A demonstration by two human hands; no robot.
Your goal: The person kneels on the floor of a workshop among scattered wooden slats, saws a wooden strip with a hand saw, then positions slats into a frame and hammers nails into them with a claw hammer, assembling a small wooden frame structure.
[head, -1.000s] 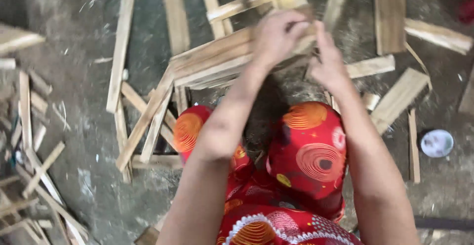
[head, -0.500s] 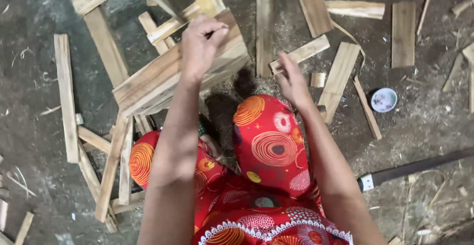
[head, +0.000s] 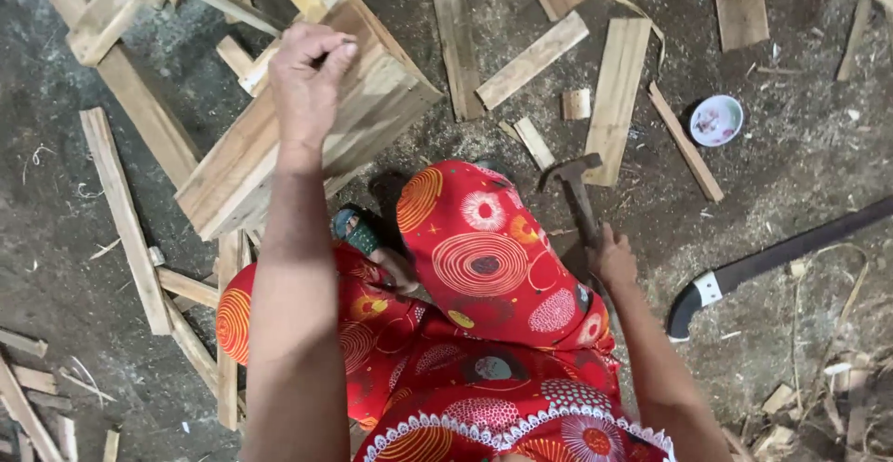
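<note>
My left hand (head: 307, 76) is raised over a slatted wooden crate (head: 279, 146), fingertips pinched together, seemingly on a small nail that is too small to make out. My right hand (head: 611, 259) is down beside my knee, closed around the handle of a hammer (head: 572, 187) whose dark head points away from me. The crate lies tilted on the ground in front of my knees, which are covered by red patterned cloth (head: 484, 267).
Loose wooden slats (head: 614, 99) and offcuts lie all around on the dusty ground. A small white bowl (head: 715, 120) sits at the right. A long dark blade with a black handle (head: 772, 262) lies to my right. More planks (head: 121, 220) are at the left.
My right hand left the crate and dropped to the hammer by my knee. My left hand stayed above the crate with pinched fingers. The view shifted, so the crate now sits further left.
</note>
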